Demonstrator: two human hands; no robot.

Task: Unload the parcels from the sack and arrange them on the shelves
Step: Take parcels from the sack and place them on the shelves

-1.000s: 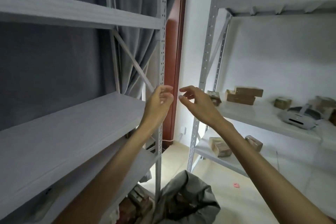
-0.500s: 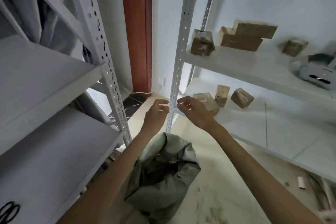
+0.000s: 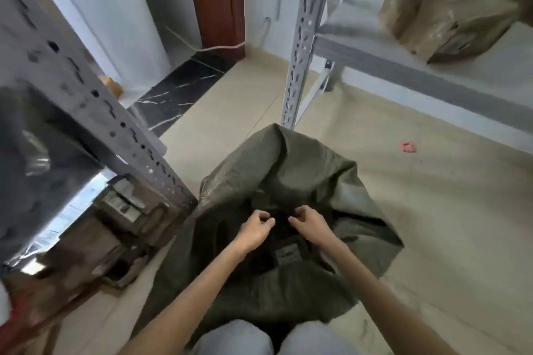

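Both my hands, left hand [image 3: 255, 229] and right hand [image 3: 310, 225], hover loosely curled, holding nothing, over the green sack [image 3: 288, 181] on the floor [image 3: 432, 225]; its mouth opens upward. A taped parcel [image 3: 444, 14] sits at the shelf [image 3: 403, 66] edge, label unreadable.

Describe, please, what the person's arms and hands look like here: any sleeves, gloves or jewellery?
Both forearms are bare from the bottom of the frame to the wrist; no sleeves show. The left hand and right hand wear no gloves, and no watch, ring or bracelet can be made out, though the picture is slightly blurred. Light grey trousers cover the knees below.
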